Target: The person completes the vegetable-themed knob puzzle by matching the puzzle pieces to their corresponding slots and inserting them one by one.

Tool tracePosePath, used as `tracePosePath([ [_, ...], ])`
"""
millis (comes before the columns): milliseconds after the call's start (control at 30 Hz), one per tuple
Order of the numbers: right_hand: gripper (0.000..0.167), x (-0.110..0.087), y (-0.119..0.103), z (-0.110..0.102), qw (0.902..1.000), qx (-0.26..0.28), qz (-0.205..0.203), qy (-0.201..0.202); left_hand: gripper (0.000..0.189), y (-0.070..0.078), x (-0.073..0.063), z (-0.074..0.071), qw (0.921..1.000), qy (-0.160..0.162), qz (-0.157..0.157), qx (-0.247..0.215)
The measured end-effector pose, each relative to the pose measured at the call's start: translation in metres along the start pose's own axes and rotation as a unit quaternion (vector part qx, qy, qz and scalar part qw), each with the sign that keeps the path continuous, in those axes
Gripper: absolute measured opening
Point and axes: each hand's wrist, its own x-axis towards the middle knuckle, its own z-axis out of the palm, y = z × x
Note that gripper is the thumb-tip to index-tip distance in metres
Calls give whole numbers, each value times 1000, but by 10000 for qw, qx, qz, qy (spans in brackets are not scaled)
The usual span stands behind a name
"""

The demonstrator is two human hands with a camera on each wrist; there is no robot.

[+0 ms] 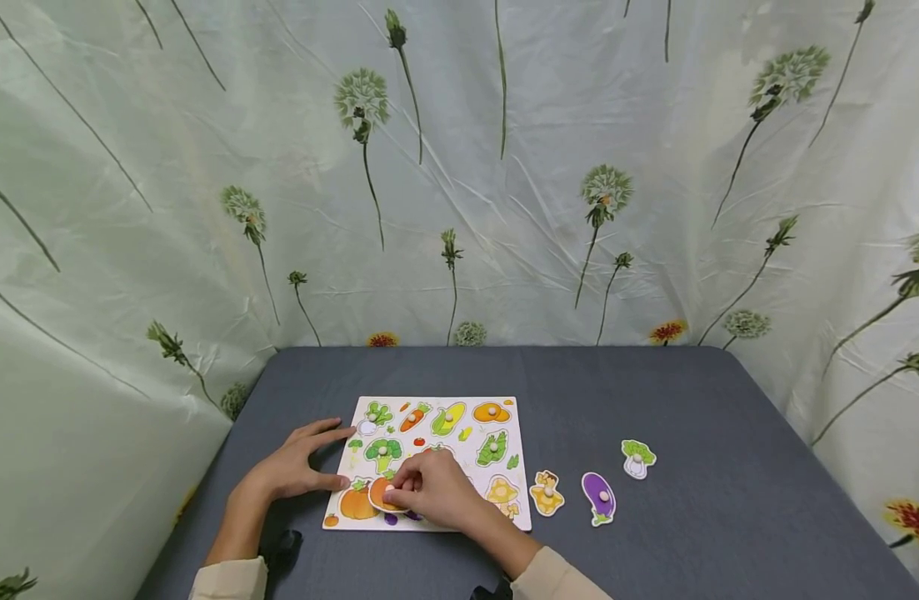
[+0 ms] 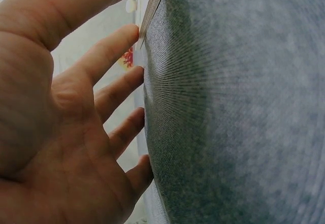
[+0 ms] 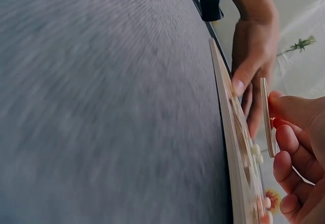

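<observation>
A white wooden vegetable puzzle board (image 1: 437, 401) lies on the grey table. My right hand (image 1: 438, 492) pinches the small knob of an orange pumpkin piece (image 1: 379, 495) over the board's lower left. In the right wrist view the piece (image 3: 267, 120) is seen edge-on, raised off the board, beside the fingertips. It partly overlaps the printed pumpkin (image 1: 356, 504). My left hand (image 1: 290, 469) is spread at the board's left edge, thumb and fingertips right at the rim. Broccoli (image 1: 383, 451), carrot (image 1: 412, 418) and corn (image 1: 446, 420) pieces sit on the board; my right hand hides part of the middle.
Right of the board lie three loose knobbed pieces: a yellow mushroom (image 1: 546, 495), a purple eggplant (image 1: 599, 497) and a green-and-white leafy vegetable (image 1: 638, 459). A floral curtain (image 1: 504, 208) hangs behind and beside the table (image 1: 699, 517).
</observation>
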Motion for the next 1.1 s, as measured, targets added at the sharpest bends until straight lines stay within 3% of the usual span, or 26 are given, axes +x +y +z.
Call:
tracePosePath([
  [567,12,18,-12,32,9995,-160,200,-196,88,-1,-1,2,10000,12,-2,-65],
  [1100,14,25,-15,40,9943,-1054,-37,-128,89,-1,0,-2,9998,-17,200,-46],
])
